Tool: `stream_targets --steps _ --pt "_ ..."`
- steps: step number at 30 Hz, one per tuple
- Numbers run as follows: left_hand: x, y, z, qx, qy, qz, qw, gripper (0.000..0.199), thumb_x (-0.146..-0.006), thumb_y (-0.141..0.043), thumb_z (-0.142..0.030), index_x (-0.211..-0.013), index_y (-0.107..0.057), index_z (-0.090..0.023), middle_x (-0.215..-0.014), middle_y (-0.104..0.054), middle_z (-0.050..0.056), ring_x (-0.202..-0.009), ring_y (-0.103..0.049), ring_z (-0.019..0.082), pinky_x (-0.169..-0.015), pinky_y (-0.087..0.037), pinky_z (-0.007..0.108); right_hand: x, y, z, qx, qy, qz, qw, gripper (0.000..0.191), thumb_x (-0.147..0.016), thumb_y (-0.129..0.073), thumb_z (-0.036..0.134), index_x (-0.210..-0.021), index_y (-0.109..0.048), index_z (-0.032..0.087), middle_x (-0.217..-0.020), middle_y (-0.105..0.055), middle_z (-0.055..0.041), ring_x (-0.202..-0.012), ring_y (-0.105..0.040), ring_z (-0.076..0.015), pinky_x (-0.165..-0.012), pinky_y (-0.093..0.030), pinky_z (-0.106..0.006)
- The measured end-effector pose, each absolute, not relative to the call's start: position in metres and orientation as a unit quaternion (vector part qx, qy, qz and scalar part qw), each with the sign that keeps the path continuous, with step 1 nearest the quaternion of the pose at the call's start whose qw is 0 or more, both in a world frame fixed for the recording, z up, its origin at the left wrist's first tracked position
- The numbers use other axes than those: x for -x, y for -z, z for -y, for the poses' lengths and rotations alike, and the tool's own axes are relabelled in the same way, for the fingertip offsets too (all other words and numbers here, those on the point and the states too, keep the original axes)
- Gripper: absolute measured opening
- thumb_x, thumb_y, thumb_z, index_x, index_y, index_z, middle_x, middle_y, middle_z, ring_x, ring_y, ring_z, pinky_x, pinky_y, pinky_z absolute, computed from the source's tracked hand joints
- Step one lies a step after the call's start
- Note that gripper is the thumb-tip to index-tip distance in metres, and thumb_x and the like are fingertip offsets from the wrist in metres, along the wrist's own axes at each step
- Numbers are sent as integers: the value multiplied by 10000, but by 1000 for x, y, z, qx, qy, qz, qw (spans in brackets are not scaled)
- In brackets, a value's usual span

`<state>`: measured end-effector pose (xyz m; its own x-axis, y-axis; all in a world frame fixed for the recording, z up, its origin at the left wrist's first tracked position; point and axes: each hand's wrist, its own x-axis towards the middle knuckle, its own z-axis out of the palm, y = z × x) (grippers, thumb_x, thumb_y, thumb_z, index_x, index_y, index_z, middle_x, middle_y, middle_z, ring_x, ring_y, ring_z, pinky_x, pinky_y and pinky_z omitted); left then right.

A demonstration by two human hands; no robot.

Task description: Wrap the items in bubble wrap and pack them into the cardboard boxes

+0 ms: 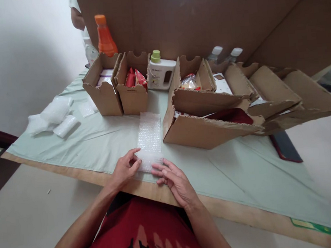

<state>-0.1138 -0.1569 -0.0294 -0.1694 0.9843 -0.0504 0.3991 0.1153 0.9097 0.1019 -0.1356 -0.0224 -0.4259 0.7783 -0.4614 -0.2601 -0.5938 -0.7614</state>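
Observation:
A strip of bubble wrap (149, 135) lies on the pale green cloth in front of me, its near end looking doubled over. My left hand (125, 167) touches the near left edge of the strip, thumb and index finger apart. At the near right corner rests my right hand (175, 179), palm turned inward and fingers spread, its fingertips by the wrap. Neither hand is closed round anything. Whether something lies inside the folded part cannot be made out.
Wrapped bubble-wrap bundles (55, 115) lie at the left. Behind stand cardboard boxes (134, 99), a white jug (162, 73) and an orange bottle (105, 38). A long box (209, 129) is right of the strip. A person's arm (77, 19) shows at the back left.

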Motion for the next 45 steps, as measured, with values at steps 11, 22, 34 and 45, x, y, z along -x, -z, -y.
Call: stream_targets --steps 11,22,34,45 --pt "114 53 163 -639 -297 -696 137 432 -877 -616 -194 -1308 -613 -226 -795 -721 -16 -730 -669 183 -757 -525 310 -121 39 153 407 -279 792 359 319 -962 -558 196 -1249 -681 262 -1240 -729 -83 -1161 -652 -255 -1003 -525 -454" --pt "112 41 173 -714 -348 -606 30 383 -923 -654 -313 -1286 -596 -204 -1285 -643 141 -1182 -626 291 -1003 -528 446 -99 49 136 338 -73 897 275 256 -932 -563 63 -1110 -692 195 -1227 -738 -86 -1191 -607 -260 -951 -463 -416" --pt "111 46 177 -764 -326 -552 70 314 -912 -585 -152 -1215 -645 -211 -1214 -718 110 -1201 -632 291 -1010 -498 495 -93 44 119 333 -108 885 307 217 -985 -531 112 -1085 -704 197 -1084 -770 -77 -1009 -656 -231 -874 -482 -373" --pt "112 40 187 -703 -353 -606 123 223 -1000 -528 -244 -1146 -689 -192 -917 -742 55 -851 -669 197 -800 -556 358 -107 40 130 402 -218 839 295 192 -1014 -550 242 -1103 -716 203 -988 -796 -57 -870 -700 -210 -826 -470 -354"
